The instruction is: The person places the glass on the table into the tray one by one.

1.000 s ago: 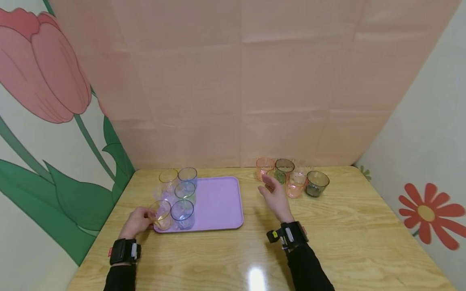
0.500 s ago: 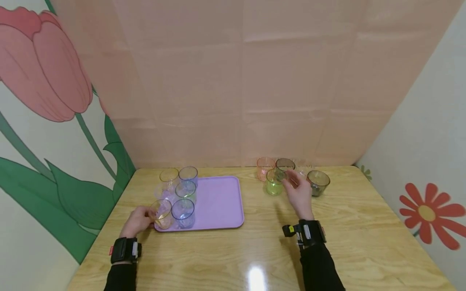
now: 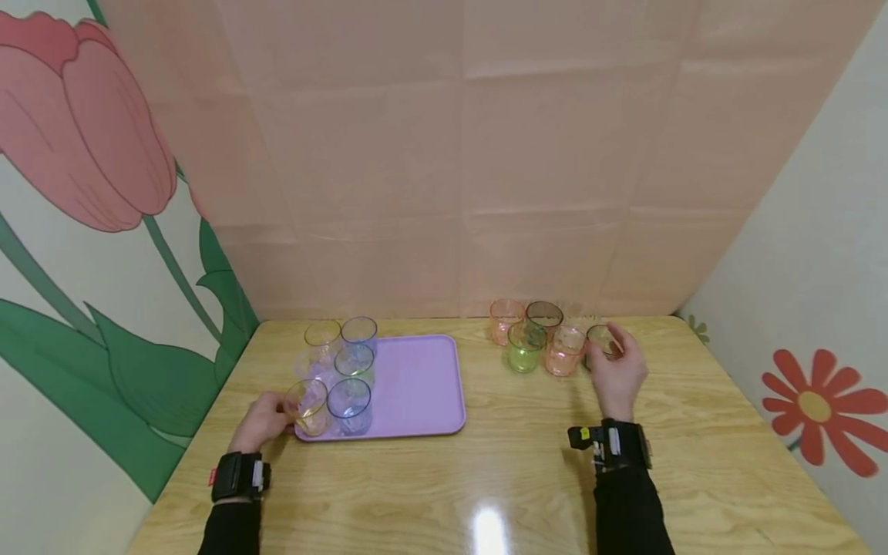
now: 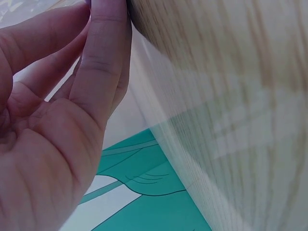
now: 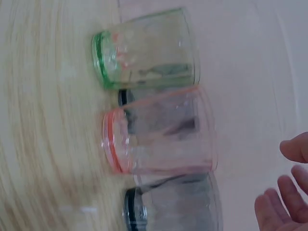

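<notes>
My left hand [image 3: 262, 420] is at the left front corner of a purple tray [image 3: 423, 385], beside an amber-rimmed glass [image 3: 310, 412]. In the left wrist view its thumb and fingertips come together at the top, seemingly pinching the tray's edge; the contact is mostly cut off. My right hand [image 3: 620, 378] is over a dark grey glass [image 3: 598, 336] at the right end of a cluster, fingers spread around its rim. The right wrist view shows the fingers [image 5: 274, 211] apart from this glass. Beside it stand a pink glass [image 3: 564, 353] and a green glass [image 3: 525, 351].
Another pink glass [image 3: 506, 320], a brown-grey glass [image 3: 545, 314] and a clear one stand behind, near the wall. On the tray's left half are several glasses, including a blue one [image 3: 349, 412] and a green-tinted one [image 3: 354, 368]. Everything rests on a wooden table [image 3: 416, 493].
My right hand has moved right along the front row, from the green glass past the pink one to the dark grey glass. The left hand and the glasses have stayed put.
</notes>
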A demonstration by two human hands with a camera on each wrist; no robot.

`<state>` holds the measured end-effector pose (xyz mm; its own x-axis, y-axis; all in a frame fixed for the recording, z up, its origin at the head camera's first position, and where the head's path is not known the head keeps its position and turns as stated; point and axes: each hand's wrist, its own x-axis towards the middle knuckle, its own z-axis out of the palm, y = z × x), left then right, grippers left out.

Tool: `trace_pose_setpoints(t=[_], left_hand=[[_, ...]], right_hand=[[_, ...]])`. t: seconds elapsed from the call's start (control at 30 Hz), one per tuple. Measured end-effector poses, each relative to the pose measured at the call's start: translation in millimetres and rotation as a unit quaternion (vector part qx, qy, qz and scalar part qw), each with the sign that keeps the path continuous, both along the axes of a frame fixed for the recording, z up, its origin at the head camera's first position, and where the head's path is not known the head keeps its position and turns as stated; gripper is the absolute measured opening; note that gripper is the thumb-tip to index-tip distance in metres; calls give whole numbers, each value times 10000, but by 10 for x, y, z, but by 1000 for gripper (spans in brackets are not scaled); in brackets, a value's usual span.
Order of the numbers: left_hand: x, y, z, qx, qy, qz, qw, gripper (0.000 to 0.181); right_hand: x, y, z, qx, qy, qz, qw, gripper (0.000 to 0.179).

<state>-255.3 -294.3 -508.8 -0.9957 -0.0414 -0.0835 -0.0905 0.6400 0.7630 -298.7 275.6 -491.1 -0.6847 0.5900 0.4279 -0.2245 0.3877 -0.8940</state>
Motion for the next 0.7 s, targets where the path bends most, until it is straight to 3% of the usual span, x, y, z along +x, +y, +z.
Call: trace_pose_setpoints(t=[0.17,0.3,0.7], left_hand=[[4,3,12,66,-126,58,9999,13],[8,5,15,81,-138,63,9999,11],[12,7,-2,184,-11,36,9998,9]], right_hand=[[-37,143,-99,378,-27,-220,9990,62],[-65,267,-203,619,-457,-192,9968,77],[-152,455,-359,137,-1538,640,9859,93]])
